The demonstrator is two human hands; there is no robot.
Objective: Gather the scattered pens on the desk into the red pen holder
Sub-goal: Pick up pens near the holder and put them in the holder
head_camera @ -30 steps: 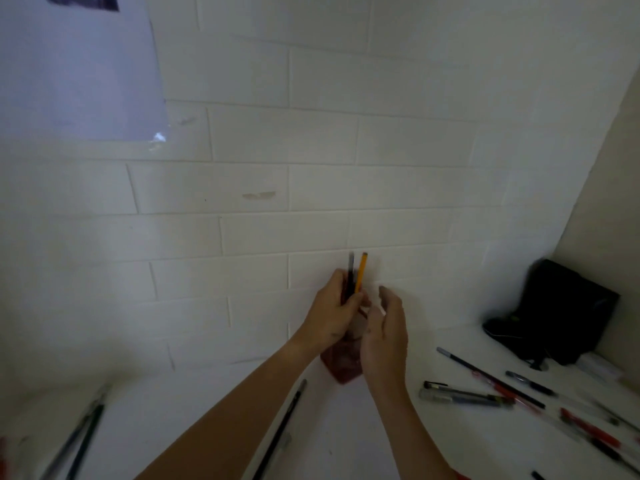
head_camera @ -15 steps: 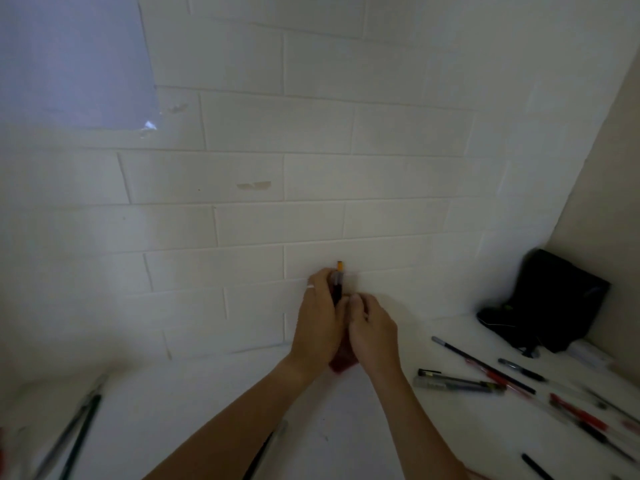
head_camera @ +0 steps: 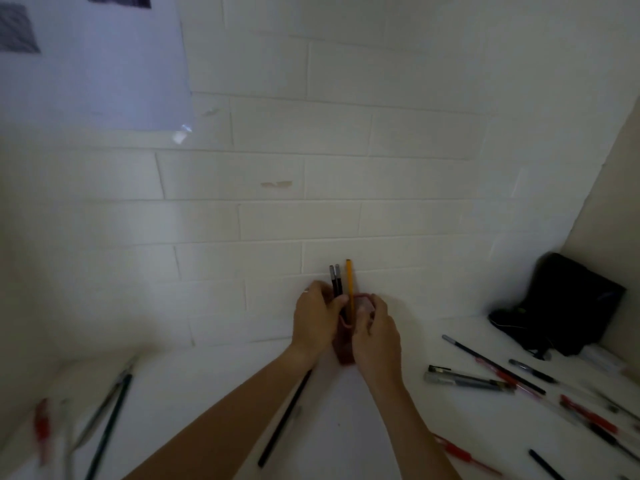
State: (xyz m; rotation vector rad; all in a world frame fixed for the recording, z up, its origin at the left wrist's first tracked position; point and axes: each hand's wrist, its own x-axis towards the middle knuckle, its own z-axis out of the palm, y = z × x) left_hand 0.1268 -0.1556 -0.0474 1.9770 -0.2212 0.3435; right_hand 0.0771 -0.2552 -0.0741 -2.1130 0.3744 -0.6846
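The red pen holder [head_camera: 344, 351] stands on the white desk against the brick wall, mostly hidden between my hands. Two dark pens [head_camera: 336, 280] and a yellow pencil [head_camera: 349, 285] stick up out of it. My left hand [head_camera: 315, 320] wraps the holder's left side, its thumb against the dark pens. My right hand [head_camera: 375, 336] grips the holder's right side and rim. Several pens [head_camera: 467, 381] lie scattered on the desk to the right, a black pen [head_camera: 285, 415] lies under my left forearm, and more pens [head_camera: 110, 414] lie at the left.
A black bag [head_camera: 568, 306] sits in the right corner of the desk by a beige side panel. A sheet of paper [head_camera: 93, 60] is taped to the wall at the upper left. Red pens [head_camera: 464, 455] lie near the desk's front right.
My right hand has closed onto the holder. The pens were pushed down and now stand in the holder, with the dark pens and yellow pencil showing above my hands again.
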